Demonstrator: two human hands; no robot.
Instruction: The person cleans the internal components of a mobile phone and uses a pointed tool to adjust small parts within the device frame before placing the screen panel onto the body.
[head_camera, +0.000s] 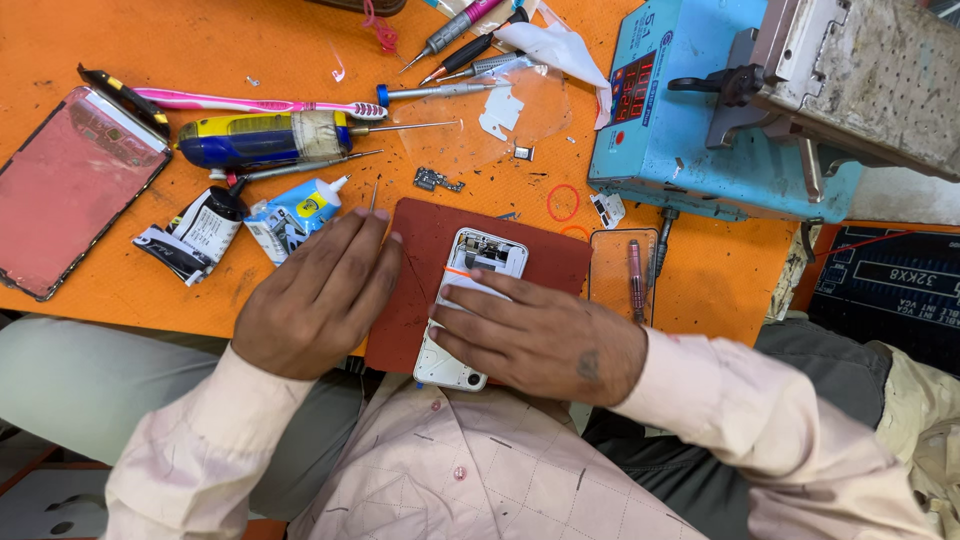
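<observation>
Your phone (470, 300) lies on the mat (425, 240) at frame centre; tools (300, 105) upper left, machine (690, 130) upper right.

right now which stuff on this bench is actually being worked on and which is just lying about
In use:
- left hand, holding a thin metal tool
- right hand, pressing on the opened white phone
- red mat under the phone

Lying about:
- pink toothbrush
- blue and yellow tube
- small glue bottle
- screwdrivers
- loose phone screen
- blue machine
</observation>
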